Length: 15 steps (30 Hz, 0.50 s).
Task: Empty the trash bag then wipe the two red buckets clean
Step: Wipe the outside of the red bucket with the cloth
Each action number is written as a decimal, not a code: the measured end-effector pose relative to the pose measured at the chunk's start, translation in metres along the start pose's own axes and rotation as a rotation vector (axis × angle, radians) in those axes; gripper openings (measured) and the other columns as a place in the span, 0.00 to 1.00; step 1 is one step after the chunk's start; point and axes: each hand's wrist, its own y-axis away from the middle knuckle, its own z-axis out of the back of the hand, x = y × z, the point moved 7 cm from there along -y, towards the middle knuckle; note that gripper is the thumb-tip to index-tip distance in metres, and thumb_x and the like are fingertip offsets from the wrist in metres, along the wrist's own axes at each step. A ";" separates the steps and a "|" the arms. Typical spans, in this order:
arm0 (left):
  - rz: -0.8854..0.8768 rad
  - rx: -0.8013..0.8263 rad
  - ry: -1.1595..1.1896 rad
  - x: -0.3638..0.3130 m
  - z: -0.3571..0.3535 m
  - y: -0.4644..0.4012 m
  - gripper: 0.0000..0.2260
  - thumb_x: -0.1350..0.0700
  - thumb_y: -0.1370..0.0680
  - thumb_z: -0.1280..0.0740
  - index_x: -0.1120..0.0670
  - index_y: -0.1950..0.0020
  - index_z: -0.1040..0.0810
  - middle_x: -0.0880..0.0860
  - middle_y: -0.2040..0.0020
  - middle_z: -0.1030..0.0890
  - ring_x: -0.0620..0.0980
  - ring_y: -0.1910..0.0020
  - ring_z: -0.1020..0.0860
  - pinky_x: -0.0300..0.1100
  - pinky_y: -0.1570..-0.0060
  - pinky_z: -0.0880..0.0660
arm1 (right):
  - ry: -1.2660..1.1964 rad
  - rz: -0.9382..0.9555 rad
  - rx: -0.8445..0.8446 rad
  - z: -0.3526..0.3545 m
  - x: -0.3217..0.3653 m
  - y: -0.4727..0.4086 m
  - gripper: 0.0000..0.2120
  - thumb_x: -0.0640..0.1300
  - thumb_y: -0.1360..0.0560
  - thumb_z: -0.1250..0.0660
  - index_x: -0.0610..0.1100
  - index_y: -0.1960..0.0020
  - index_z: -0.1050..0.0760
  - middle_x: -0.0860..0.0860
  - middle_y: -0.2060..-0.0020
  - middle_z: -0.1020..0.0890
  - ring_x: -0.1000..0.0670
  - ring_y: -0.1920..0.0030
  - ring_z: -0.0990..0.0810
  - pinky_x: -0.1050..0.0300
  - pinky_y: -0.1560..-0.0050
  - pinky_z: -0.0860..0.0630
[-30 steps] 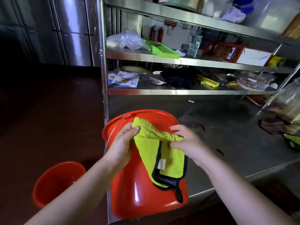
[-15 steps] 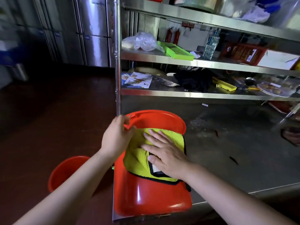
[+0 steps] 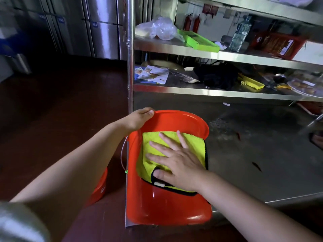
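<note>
My left hand (image 3: 138, 119) grips the red bucket (image 3: 157, 203) rim. My right hand (image 3: 178, 165) presses flat, fingers spread, on the yellow cloth (image 3: 192, 145).

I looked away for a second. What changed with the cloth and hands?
The right hand let go of the yellow cloth and now presses it flat on the red bucket. The left hand released the cloth and grips the rim. The bucket stayed on its side.

Dim, shadowed left side and floor, brighter daylight behind the shelves at upper right, glare streaks on the red bucket (image 3: 157, 206), wide-angle bending and blur at the edges.
</note>
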 end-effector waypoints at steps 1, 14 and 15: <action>-0.006 0.013 0.008 0.000 -0.002 -0.001 0.09 0.52 0.18 0.43 0.51 0.42 0.26 0.49 0.44 0.24 0.43 0.44 0.28 0.34 0.44 0.34 | 0.011 0.016 0.007 -0.003 0.005 0.006 0.28 0.69 0.25 0.53 0.61 0.29 0.38 0.57 0.25 0.44 0.49 0.24 0.61 0.34 0.29 0.62; 0.014 0.010 0.055 0.006 0.001 -0.010 0.11 0.56 0.18 0.44 0.57 0.43 0.25 0.53 0.49 0.24 0.48 0.49 0.27 0.43 0.42 0.32 | 0.005 0.045 0.020 -0.006 -0.009 -0.013 0.24 0.64 0.28 0.44 0.62 0.33 0.32 0.61 0.27 0.38 0.51 0.24 0.52 0.40 0.27 0.57; 0.017 0.012 0.071 0.006 0.000 -0.010 0.11 0.56 0.18 0.44 0.57 0.42 0.25 0.53 0.49 0.24 0.48 0.48 0.27 0.44 0.40 0.32 | 0.003 0.011 0.005 -0.003 -0.017 -0.024 0.24 0.64 0.28 0.45 0.62 0.33 0.32 0.61 0.28 0.37 0.51 0.24 0.51 0.41 0.27 0.56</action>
